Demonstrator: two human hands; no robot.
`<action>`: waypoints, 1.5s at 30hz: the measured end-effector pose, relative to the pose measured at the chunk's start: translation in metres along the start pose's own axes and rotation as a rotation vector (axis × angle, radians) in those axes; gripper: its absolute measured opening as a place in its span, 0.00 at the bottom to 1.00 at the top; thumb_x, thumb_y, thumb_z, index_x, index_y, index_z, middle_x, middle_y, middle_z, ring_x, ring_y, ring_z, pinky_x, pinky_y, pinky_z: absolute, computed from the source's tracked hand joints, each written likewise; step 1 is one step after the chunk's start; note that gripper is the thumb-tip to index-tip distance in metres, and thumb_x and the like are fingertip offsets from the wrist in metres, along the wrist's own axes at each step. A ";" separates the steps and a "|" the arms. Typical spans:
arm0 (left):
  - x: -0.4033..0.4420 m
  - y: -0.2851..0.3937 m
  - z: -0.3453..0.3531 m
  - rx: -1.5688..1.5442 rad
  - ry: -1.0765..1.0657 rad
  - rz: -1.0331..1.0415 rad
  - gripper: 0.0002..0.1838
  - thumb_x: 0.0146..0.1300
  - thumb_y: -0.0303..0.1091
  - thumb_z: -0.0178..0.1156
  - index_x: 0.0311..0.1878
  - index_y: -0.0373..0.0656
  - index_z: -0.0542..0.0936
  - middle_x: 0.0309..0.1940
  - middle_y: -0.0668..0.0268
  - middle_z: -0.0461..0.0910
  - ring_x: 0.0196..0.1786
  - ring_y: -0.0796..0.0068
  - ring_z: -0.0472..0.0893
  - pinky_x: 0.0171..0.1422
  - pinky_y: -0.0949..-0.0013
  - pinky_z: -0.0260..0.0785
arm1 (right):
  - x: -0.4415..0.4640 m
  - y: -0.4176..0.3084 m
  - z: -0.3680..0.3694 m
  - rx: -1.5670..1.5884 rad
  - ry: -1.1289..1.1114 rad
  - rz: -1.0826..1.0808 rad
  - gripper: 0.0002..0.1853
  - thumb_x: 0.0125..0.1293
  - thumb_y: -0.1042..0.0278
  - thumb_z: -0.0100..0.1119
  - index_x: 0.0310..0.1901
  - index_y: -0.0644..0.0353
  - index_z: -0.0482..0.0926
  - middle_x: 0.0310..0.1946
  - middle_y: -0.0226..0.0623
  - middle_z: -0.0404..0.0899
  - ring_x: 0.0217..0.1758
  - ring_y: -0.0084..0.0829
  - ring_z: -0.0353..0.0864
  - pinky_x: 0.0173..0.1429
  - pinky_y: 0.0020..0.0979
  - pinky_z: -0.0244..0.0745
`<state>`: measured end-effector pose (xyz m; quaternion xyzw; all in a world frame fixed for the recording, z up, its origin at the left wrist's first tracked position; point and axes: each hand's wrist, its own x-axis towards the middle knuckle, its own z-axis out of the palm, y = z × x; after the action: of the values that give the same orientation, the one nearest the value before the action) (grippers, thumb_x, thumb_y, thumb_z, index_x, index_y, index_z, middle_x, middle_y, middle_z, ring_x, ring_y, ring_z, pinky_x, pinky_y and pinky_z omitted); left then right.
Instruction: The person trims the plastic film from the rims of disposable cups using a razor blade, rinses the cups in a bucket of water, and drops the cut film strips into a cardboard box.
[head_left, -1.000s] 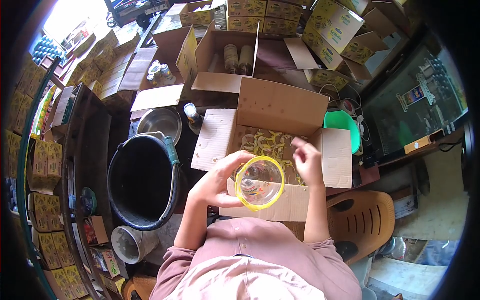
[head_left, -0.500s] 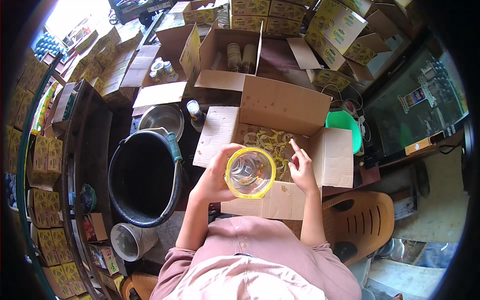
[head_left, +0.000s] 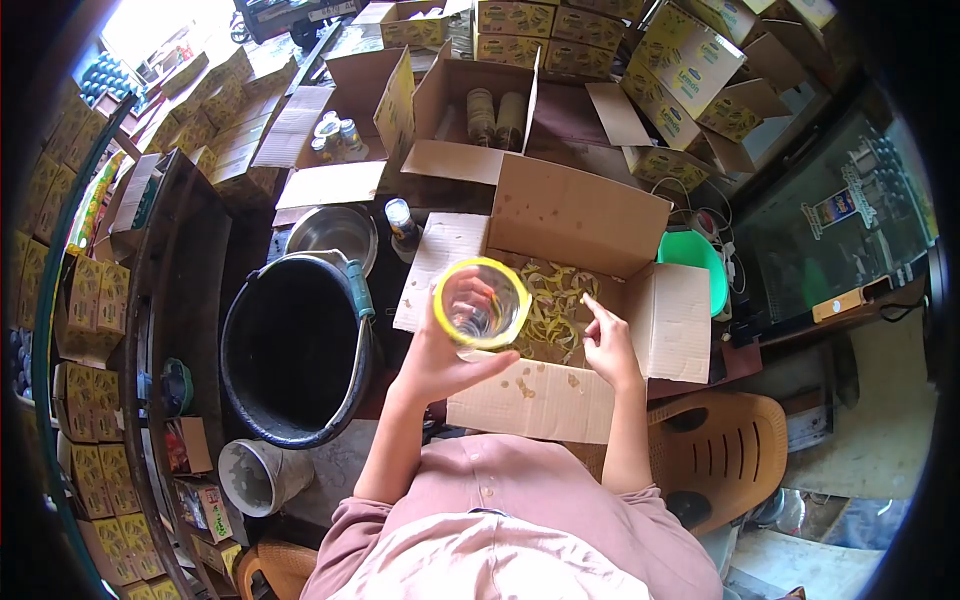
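My left hand (head_left: 440, 350) holds a clear cup (head_left: 482, 304) with a yellow rim, its round mouth facing the camera and fingers visible through it. To the right, my right hand (head_left: 608, 345) is raised over the near right part of an open cardboard box (head_left: 580, 215), index finger extended and the others curled. A small pale bit seems to be at its fingertip, too small to make out. Yellow-green curled strips (head_left: 552, 300) lie on the bottom of the box, beyond the hands.
A large black bucket (head_left: 290, 350) stands at the left, with a metal bowl (head_left: 333, 240) behind it and a whitish pail (head_left: 262, 478) nearer. A printed can (head_left: 401, 222) stands beside the box. A green basin (head_left: 695, 268) and a brown chair (head_left: 715, 455) are at the right.
The cup has moved left and up with my left hand, and its mouth has tilted. My right hand remains over the box's near right part. The whole view has shifted slightly.
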<state>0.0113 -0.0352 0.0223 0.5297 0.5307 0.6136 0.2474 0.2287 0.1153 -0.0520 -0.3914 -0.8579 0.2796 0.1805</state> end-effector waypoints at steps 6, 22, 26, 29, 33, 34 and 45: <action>-0.008 -0.015 0.000 -0.179 -0.005 -0.094 0.37 0.53 0.24 0.51 0.67 0.43 0.48 0.57 0.58 0.59 0.59 0.68 0.62 0.64 0.65 0.52 | 0.002 -0.023 0.000 0.290 0.218 -0.025 0.37 0.46 0.86 0.51 0.63 0.53 0.61 0.21 0.33 0.70 0.24 0.25 0.71 0.35 0.26 0.71; -0.006 -0.026 0.014 -0.062 0.160 0.015 0.39 0.44 0.27 0.69 0.57 0.41 0.56 0.50 0.58 0.63 0.50 0.69 0.71 0.53 0.66 0.68 | 0.008 -0.045 -0.010 0.371 0.320 -0.082 0.12 0.49 0.83 0.60 0.38 0.63 0.78 0.25 0.34 0.75 0.27 0.22 0.75 0.35 0.23 0.72; -0.009 -0.026 0.019 0.019 0.137 0.010 0.39 0.46 0.26 0.67 0.58 0.40 0.53 0.51 0.57 0.63 0.52 0.67 0.70 0.54 0.65 0.66 | 0.002 -0.084 -0.011 0.531 0.474 -0.203 0.08 0.51 0.82 0.60 0.34 0.63 0.78 0.25 0.33 0.75 0.28 0.22 0.75 0.34 0.21 0.70; -0.010 -0.012 0.022 0.156 0.146 0.090 0.35 0.49 0.26 0.64 0.59 0.37 0.57 0.53 0.56 0.61 0.55 0.65 0.67 0.58 0.65 0.62 | -0.002 -0.111 -0.009 0.582 0.544 -0.245 0.08 0.50 0.80 0.62 0.34 0.61 0.78 0.26 0.33 0.75 0.28 0.22 0.75 0.33 0.22 0.70; -0.018 -0.015 0.022 0.171 0.065 0.092 0.36 0.49 0.26 0.62 0.61 0.33 0.56 0.58 0.52 0.57 0.57 0.60 0.66 0.61 0.64 0.59 | -0.005 -0.127 -0.003 0.456 0.624 -0.351 0.10 0.47 0.81 0.64 0.34 0.61 0.79 0.22 0.33 0.75 0.23 0.22 0.75 0.29 0.22 0.70; -0.018 -0.012 0.024 0.209 0.073 0.118 0.37 0.50 0.25 0.61 0.62 0.33 0.53 0.59 0.54 0.56 0.58 0.62 0.66 0.61 0.64 0.58 | -0.007 -0.131 -0.002 0.435 0.648 -0.357 0.11 0.47 0.82 0.64 0.34 0.61 0.79 0.21 0.33 0.75 0.23 0.22 0.75 0.29 0.22 0.70; -0.024 0.002 0.028 0.226 0.156 0.098 0.30 0.52 0.27 0.60 0.59 0.37 0.61 0.59 0.51 0.56 0.59 0.57 0.64 0.65 0.59 0.51 | -0.018 -0.146 0.004 0.430 0.690 -0.455 0.09 0.46 0.84 0.63 0.31 0.65 0.78 0.22 0.32 0.73 0.23 0.22 0.72 0.24 0.20 0.63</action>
<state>0.0452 -0.0458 0.0108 0.5301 0.5874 0.6008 0.1138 0.1544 0.0220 0.0340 -0.2172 -0.7344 0.2580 0.5889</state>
